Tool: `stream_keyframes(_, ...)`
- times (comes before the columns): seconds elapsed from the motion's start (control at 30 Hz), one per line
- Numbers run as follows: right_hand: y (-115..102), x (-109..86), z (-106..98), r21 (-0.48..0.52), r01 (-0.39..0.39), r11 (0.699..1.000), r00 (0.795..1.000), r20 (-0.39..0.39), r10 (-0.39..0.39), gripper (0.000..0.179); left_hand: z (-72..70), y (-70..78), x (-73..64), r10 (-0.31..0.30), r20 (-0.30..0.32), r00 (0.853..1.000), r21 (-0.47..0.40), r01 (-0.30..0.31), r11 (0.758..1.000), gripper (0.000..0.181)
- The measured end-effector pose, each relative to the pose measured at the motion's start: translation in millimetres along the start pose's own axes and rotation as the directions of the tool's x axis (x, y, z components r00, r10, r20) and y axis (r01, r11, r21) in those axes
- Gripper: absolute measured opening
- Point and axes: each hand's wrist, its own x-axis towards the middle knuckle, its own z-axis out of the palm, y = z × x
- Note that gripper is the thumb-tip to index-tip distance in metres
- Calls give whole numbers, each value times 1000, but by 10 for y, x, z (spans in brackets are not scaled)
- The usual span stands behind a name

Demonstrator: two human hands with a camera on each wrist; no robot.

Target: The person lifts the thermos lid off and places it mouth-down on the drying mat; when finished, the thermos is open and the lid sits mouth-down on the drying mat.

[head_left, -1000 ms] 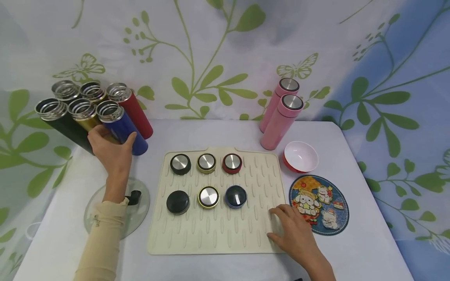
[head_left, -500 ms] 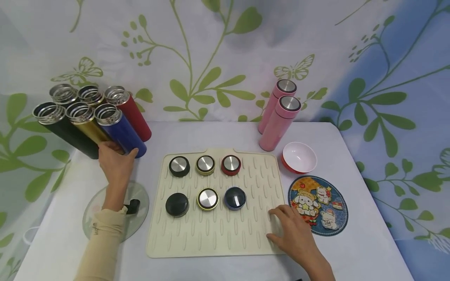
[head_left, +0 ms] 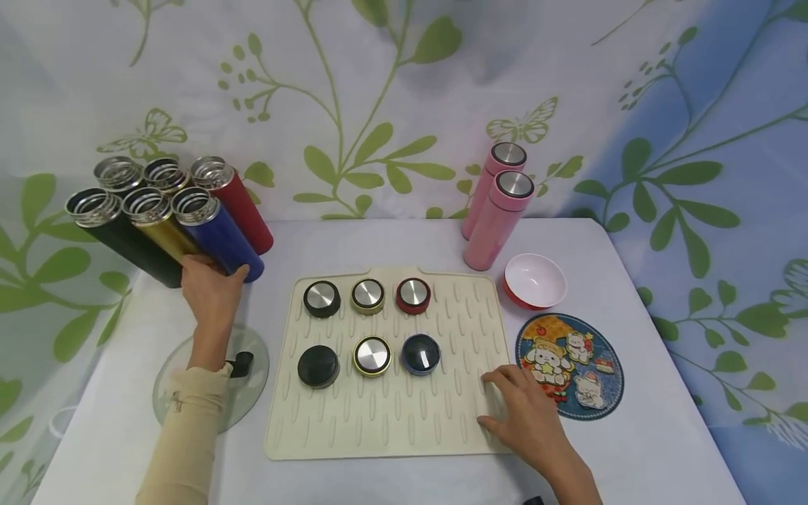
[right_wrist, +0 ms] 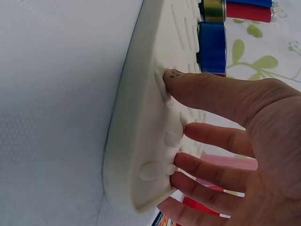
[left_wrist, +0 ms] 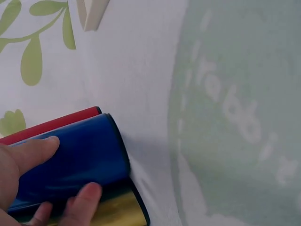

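Low on the blue thermos bottle, my left hand has its thumb on one side and its fingers along the seam with the gold bottle. The left wrist view shows the thumb lying across the blue body. A red bottle stands behind the blue one, a dark green bottle left of the gold. All of these mouths are uncapped. My right hand rests its fingertips on the right edge of a cream ribbed mat, holding nothing.
Several bottle caps, among them a blue-rimmed cap and a red cap, sit in two rows on the mat. Two capped pink bottles, a bowl and a cartoon coaster are at right. A round translucent mat lies under the left forearm.
My left hand has slid down and slightly right along the blue bottle, then stayed there. The bottles keep their places. The right hand has stayed at the mat's edge.
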Motion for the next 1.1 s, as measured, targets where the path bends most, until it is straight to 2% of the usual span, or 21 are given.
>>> stream_keyframes(0.17, 8, 11, -1, -2, -3, 1000, 1000, 8, 3, 62, -40, 22, -123, -6, 93, 996, 35, 3, 999, 70)
stream_keyframes(0.27, 8, 21, -2, -9, -1, 1000, 1000, 12, 1, 62, -102, 105, -206, 44, 173, 984, 43, -52, 998, 66)
stream_keyframes(0.33, 4, 23, -4, -7, -2, 1000, 1000, 11, 3, 62, -142, 231, -260, 101, 229, 968, 19, -109, 994, 63)
stream_keyframes(0.43, -2, 19, -7, -3, -12, 1000, 1000, 18, 12, 62, -142, 475, -344, 216, 288, 933, -52, -210, 976, 59)
stream_keyframes(0.5, -3, 14, -7, 0, -22, 1000, 999, 24, 22, 62, -85, 657, -409, 305, 311, 900, -118, -281, 952, 55)
stream_keyframes(0.57, -2, 10, -6, 1, -29, 1000, 999, 28, 29, 61, 20, 835, -488, 388, 337, 858, -181, -345, 921, 51)
stream_keyframes(0.63, 1, 1, -1, 5, -32, 999, 999, 20, 32, 61, 153, 1017, -584, 460, 374, 805, -252, -389, 886, 49)
stream_keyframes(0.77, 8, -5, 10, 17, -31, 999, 1000, 3, 31, 61, 431, 1358, -771, 559, 444, 700, -349, -440, 828, 51)
stream_keyframes(0.87, 11, -5, 26, 27, -33, 999, 999, -1, 33, 61, 624, 1583, -860, 618, 461, 637, -387, -482, 786, 52)
stream_keyframes(0.97, 9, -11, 36, 28, -36, 999, 999, -4, 36, 60, 832, 1771, -930, 654, 473, 590, -421, -501, 756, 52)
stream_keyframes(1.1, 8, -21, 39, 31, -42, 999, 999, -9, 43, 60, 1120, 1969, -1068, 654, 517, 552, -423, -500, 756, 57)
